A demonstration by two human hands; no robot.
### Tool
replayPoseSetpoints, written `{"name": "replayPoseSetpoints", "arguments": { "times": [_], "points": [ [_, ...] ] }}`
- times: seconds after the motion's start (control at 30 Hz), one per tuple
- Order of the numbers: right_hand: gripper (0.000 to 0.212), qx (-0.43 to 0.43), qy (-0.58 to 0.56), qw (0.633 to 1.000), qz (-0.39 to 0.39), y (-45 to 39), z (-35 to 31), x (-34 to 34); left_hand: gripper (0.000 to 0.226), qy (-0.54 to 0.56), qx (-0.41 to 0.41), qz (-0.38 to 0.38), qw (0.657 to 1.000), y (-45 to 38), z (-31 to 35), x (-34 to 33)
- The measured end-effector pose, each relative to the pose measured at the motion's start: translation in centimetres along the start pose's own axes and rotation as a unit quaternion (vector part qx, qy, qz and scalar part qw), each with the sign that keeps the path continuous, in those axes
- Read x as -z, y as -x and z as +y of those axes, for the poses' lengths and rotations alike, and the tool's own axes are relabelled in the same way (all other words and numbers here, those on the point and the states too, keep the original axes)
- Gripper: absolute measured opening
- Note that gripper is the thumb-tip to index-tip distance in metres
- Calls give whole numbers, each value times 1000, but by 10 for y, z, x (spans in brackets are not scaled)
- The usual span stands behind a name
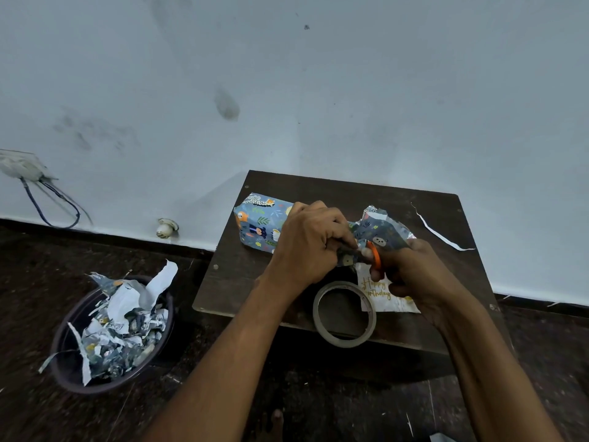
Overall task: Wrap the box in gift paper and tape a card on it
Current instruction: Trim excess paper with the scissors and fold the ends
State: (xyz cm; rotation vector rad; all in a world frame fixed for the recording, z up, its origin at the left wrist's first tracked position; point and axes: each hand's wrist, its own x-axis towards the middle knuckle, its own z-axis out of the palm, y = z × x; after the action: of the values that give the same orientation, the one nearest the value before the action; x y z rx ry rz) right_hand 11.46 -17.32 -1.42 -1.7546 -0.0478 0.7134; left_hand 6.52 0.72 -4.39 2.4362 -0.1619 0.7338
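Observation:
A box (261,223) wrapped in blue animal-print gift paper lies on a small dark wooden table (318,186). Loose excess paper (382,231) sticks out at the box's right end. My left hand (312,244) pinches that paper near the box. My right hand (411,275) grips orange-handled scissors (374,255) whose blades meet the paper between both hands. A white "Happy Birthday" card (387,299) lies under my right hand. A tape roll (344,314) sits at the table's front edge.
A dark round bin (73,378) full of paper scraps stands on the floor to the left. A thin white paper strip (439,232) lies at the table's back right. The wall runs close behind, with a socket and cables (38,186) far left.

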Motion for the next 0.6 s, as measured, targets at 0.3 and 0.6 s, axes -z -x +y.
{"name": "replayPoseSetpoints", "arguments": {
  "times": [0.3, 0.6],
  "points": [
    [21, -36, 19, 999, -13, -6, -3, 1, 26, 27, -9, -19, 999, 1, -3, 5],
    [10, 16, -12, 1000, 15, -12, 2, 3, 17, 39, 16, -34, 999, 1, -2, 6]
  ]
}}
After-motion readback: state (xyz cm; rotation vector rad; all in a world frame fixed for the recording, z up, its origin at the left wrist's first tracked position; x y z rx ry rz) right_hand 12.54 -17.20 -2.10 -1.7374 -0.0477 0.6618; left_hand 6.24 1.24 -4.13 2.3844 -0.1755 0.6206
